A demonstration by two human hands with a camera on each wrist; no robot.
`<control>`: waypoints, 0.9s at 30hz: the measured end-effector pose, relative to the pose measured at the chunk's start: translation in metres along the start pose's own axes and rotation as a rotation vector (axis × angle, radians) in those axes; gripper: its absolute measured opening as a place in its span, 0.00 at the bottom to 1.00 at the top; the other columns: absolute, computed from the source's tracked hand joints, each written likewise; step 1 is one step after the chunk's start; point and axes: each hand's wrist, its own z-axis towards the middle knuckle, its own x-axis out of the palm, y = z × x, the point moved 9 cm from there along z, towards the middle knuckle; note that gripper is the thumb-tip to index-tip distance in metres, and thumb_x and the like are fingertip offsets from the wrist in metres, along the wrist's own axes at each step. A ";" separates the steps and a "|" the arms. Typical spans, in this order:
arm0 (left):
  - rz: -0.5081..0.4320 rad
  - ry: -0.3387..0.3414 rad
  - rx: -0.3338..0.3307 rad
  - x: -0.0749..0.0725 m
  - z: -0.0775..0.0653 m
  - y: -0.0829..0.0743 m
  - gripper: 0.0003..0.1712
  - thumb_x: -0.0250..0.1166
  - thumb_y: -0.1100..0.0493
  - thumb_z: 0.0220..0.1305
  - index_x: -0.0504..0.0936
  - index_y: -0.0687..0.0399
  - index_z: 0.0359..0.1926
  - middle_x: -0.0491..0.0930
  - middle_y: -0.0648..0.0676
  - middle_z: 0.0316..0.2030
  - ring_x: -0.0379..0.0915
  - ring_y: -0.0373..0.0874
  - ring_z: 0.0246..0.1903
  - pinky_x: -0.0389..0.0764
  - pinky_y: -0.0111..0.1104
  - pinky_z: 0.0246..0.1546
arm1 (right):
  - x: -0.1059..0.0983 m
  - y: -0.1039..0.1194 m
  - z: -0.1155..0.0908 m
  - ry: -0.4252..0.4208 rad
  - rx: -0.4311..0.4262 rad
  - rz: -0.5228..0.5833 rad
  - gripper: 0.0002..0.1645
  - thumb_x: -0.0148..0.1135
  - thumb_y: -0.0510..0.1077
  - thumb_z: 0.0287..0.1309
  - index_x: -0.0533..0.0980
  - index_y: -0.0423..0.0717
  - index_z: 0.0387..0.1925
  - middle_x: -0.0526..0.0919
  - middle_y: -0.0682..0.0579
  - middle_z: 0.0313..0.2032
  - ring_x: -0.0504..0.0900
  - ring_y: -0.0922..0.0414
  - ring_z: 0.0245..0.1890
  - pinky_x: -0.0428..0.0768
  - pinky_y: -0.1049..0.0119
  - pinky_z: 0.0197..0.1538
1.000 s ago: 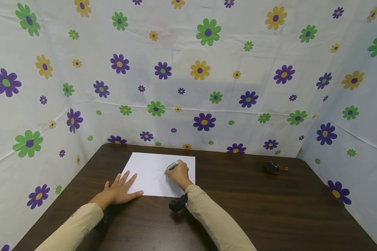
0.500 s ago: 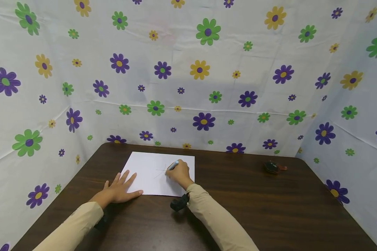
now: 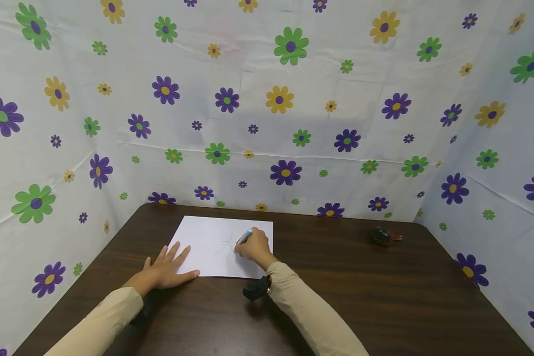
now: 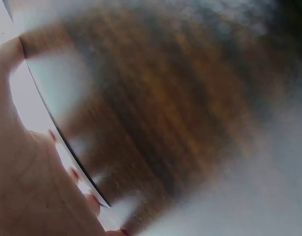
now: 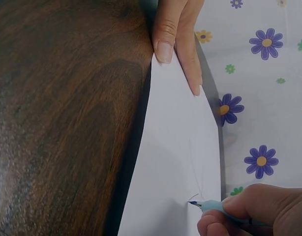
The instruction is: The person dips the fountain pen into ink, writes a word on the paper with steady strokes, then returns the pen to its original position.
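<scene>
The likeliest trouble here is the sheet of paper (image 3: 202, 254) turning under the pen (image 3: 244, 236). The sheet lies toward 10 o'clock on the desk (image 3: 360, 301), and the only firm hold on it seems to be the left grip (image 3: 163, 273), spread flat at its 8 o'clock corner with fingers apart, pinching nothing. The right grip (image 3: 256, 248) is closed round the pen, thumb and fingers pinching the light-blue barrel, just 3 o'clock of the sheet's centre, with the nib at the paper beside a few thin drawn lines (image 3: 225, 242). A hard sideways stroke could swing the paper about that pinned corner and bend the line; easing the left palm would invite the same slip. The right grip also covers much of the sheet's 3 o'clock side, so it could hide a stroke going astray, or smear ink if a mark beneath it were wet. Between 4 and 5 o'clock of the sheet, the black wrist device (image 3: 255, 289) sits near the paper's edge, and a lower forearm might nudge it. The small dark object (image 3: 380, 236), toward 2 o'clock on the desk, is well apart and poses little risk.
</scene>
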 end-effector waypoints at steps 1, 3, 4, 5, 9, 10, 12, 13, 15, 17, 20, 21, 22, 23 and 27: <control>-0.002 -0.001 0.002 0.000 0.000 0.000 0.61 0.44 0.16 0.51 0.48 0.51 0.75 0.37 0.67 0.74 0.27 0.73 0.70 0.25 0.75 0.54 | 0.000 0.000 0.000 0.001 0.000 -0.002 0.11 0.72 0.42 0.40 0.76 0.45 0.17 0.79 0.53 0.16 0.75 0.58 0.18 0.73 0.71 0.23; -0.002 -0.003 0.006 0.000 0.000 0.000 0.61 0.44 0.16 0.51 0.48 0.50 0.75 0.37 0.67 0.74 0.27 0.73 0.70 0.25 0.75 0.54 | -0.001 -0.001 -0.001 0.004 0.013 -0.008 0.12 0.73 0.42 0.39 0.74 0.45 0.18 0.78 0.53 0.17 0.75 0.58 0.19 0.74 0.71 0.22; -0.002 -0.002 0.005 0.000 0.000 0.000 0.61 0.44 0.16 0.51 0.48 0.50 0.75 0.37 0.66 0.74 0.27 0.73 0.70 0.25 0.75 0.54 | -0.002 -0.002 -0.002 0.009 0.019 -0.007 0.13 0.73 0.42 0.39 0.74 0.45 0.19 0.78 0.53 0.17 0.76 0.58 0.19 0.74 0.71 0.22; -0.002 -0.001 0.005 0.000 0.000 0.000 0.61 0.44 0.16 0.51 0.48 0.50 0.75 0.37 0.67 0.74 0.27 0.73 0.70 0.25 0.75 0.54 | -0.002 -0.003 -0.002 0.013 0.026 -0.011 0.14 0.74 0.42 0.39 0.73 0.45 0.19 0.78 0.53 0.18 0.76 0.58 0.19 0.73 0.71 0.22; -0.008 0.003 0.001 0.000 0.000 -0.001 0.62 0.45 0.16 0.51 0.48 0.51 0.75 0.37 0.67 0.74 0.27 0.73 0.70 0.25 0.75 0.54 | -0.003 -0.003 -0.003 0.028 0.028 -0.020 0.14 0.74 0.42 0.38 0.74 0.45 0.19 0.78 0.53 0.17 0.75 0.58 0.19 0.73 0.72 0.21; -0.012 0.005 0.000 0.000 0.000 -0.001 0.62 0.45 0.16 0.51 0.48 0.51 0.75 0.37 0.67 0.74 0.27 0.73 0.70 0.25 0.75 0.54 | -0.003 -0.003 -0.003 0.028 0.022 -0.022 0.14 0.74 0.42 0.38 0.74 0.45 0.18 0.78 0.53 0.17 0.75 0.59 0.19 0.73 0.72 0.21; -0.023 0.005 0.003 -0.001 -0.001 -0.002 0.62 0.45 0.16 0.50 0.48 0.51 0.75 0.37 0.67 0.74 0.27 0.73 0.70 0.24 0.75 0.54 | -0.004 -0.003 -0.004 0.028 0.009 -0.026 0.13 0.74 0.41 0.37 0.74 0.45 0.17 0.78 0.53 0.16 0.75 0.59 0.19 0.73 0.72 0.22; -0.027 0.005 0.005 -0.001 -0.002 -0.003 0.63 0.45 0.16 0.50 0.49 0.51 0.75 0.38 0.67 0.74 0.27 0.73 0.69 0.24 0.75 0.53 | -0.004 -0.003 -0.005 0.030 0.007 -0.025 0.13 0.74 0.41 0.38 0.74 0.45 0.17 0.78 0.53 0.16 0.75 0.59 0.18 0.73 0.72 0.22; -0.038 0.008 0.007 -0.001 -0.003 -0.004 0.63 0.46 0.15 0.49 0.49 0.52 0.75 0.37 0.68 0.74 0.26 0.73 0.69 0.24 0.75 0.53 | -0.004 -0.004 -0.006 0.031 0.006 -0.023 0.12 0.74 0.41 0.38 0.75 0.45 0.17 0.78 0.53 0.16 0.74 0.59 0.19 0.72 0.72 0.22; -0.042 0.013 0.009 -0.001 -0.004 -0.004 0.63 0.46 0.15 0.49 0.48 0.52 0.75 0.37 0.68 0.74 0.26 0.74 0.69 0.23 0.75 0.53 | -0.004 -0.005 -0.008 0.034 0.005 -0.023 0.13 0.73 0.41 0.38 0.74 0.44 0.19 0.78 0.54 0.16 0.74 0.59 0.20 0.72 0.72 0.22; -0.035 0.019 0.005 -0.001 -0.006 -0.004 0.64 0.45 0.15 0.49 0.48 0.51 0.75 0.37 0.67 0.74 0.26 0.73 0.70 0.24 0.75 0.53 | -0.005 -0.006 -0.011 0.039 0.002 -0.014 0.14 0.73 0.40 0.38 0.73 0.43 0.22 0.78 0.54 0.16 0.74 0.59 0.20 0.72 0.72 0.23; -0.034 0.018 0.009 -0.002 -0.006 -0.005 0.63 0.45 0.15 0.49 0.48 0.51 0.75 0.36 0.68 0.74 0.26 0.73 0.69 0.24 0.75 0.53 | -0.005 -0.005 -0.011 0.038 -0.003 -0.012 0.15 0.73 0.40 0.38 0.72 0.43 0.23 0.78 0.53 0.16 0.74 0.59 0.20 0.72 0.72 0.23; -0.033 0.015 0.011 -0.002 -0.006 -0.005 0.63 0.45 0.15 0.49 0.48 0.51 0.75 0.37 0.68 0.74 0.26 0.74 0.69 0.24 0.75 0.53 | -0.006 -0.005 -0.012 0.039 -0.003 -0.007 0.14 0.73 0.40 0.38 0.73 0.43 0.23 0.78 0.53 0.16 0.74 0.58 0.20 0.72 0.72 0.23; -0.033 0.013 0.013 -0.003 -0.006 -0.005 0.63 0.45 0.15 0.49 0.48 0.51 0.75 0.37 0.68 0.74 0.27 0.74 0.69 0.24 0.75 0.53 | -0.007 -0.005 -0.012 0.038 -0.005 -0.007 0.14 0.73 0.39 0.38 0.73 0.42 0.23 0.78 0.53 0.16 0.75 0.58 0.20 0.72 0.72 0.23; -0.040 0.005 0.027 -0.004 -0.005 -0.007 0.63 0.45 0.15 0.49 0.49 0.52 0.74 0.37 0.68 0.73 0.27 0.74 0.69 0.24 0.76 0.52 | -0.009 -0.005 -0.014 0.041 0.002 -0.025 0.15 0.73 0.40 0.38 0.73 0.42 0.23 0.78 0.53 0.17 0.75 0.58 0.20 0.72 0.72 0.23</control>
